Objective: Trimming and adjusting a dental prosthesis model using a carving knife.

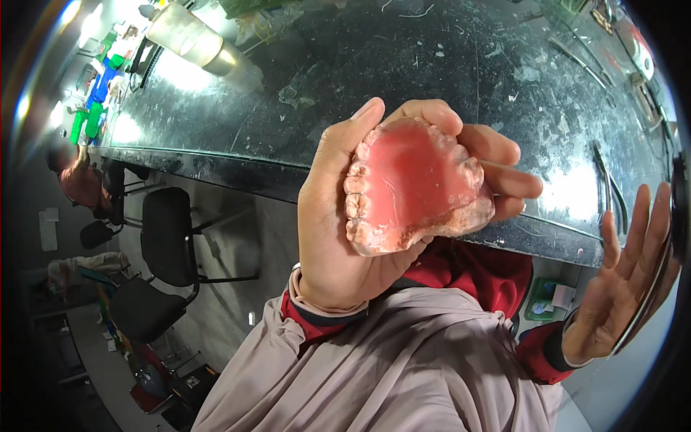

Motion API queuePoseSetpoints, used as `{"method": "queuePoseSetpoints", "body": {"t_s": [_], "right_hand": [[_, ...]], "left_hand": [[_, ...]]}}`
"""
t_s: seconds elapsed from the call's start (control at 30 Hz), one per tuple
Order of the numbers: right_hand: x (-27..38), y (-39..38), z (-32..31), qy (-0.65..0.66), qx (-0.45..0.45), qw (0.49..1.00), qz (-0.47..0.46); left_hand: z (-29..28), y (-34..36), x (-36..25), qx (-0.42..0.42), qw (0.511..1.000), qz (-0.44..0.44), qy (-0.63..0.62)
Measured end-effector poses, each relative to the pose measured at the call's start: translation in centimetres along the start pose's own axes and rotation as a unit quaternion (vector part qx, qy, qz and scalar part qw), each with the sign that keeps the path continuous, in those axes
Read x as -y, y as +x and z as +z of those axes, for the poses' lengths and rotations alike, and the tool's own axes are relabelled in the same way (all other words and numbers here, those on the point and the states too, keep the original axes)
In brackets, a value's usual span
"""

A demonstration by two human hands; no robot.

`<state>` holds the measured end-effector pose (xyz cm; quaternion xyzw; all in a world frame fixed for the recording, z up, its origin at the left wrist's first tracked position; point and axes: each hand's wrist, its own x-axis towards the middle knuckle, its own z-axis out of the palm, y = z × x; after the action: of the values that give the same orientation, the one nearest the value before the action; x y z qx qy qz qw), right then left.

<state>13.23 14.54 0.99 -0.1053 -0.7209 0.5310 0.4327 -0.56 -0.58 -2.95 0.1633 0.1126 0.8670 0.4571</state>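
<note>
A dental cast [356,191] with a row of teeth around its arch lies in my left hand [324,194]. A smooth pink plate [407,176], which looks like wax, covers its palate, and the cast's rough edge faces me. My left palm supports it from below, the thumb along its left side and the fingers curled around its far and right sides. Off at the far right, my right hand [619,288] is raised apart from the cast, fingers stretched out and holding nothing that I can see.
Beneath the cast is a dark, scuffed workbench [317,93]. Long thin metal tools [583,61] lie at its right, and a pale cylindrical object [191,43] stands at the far left. Black chairs [167,234] are on the left, with another person [83,180] beyond.
</note>
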Motion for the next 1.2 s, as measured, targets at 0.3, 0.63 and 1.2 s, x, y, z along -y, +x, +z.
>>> {"method": "queuePoseSetpoints", "body": {"t_s": [0.3, 0.63, 1.2], "right_hand": [[-2.3, -1.7, -4.9, 0.160, 0.228, 0.960, 0.030], [0.3, -2.9, -0.7, -0.132, 0.355, 0.924, 0.046], [2.0, -2.2, -0.1, -0.146, 0.432, 0.879, 0.137]], "left_hand": [[-0.3, -0.8, 0.4, -0.050, 0.995, 0.089, 0.018], [-0.5, -0.8, 1.8, -0.049, 0.942, 0.209, 0.258], [-0.8, -1.2, 3.3, -0.032, 0.887, 0.264, 0.378]]}}
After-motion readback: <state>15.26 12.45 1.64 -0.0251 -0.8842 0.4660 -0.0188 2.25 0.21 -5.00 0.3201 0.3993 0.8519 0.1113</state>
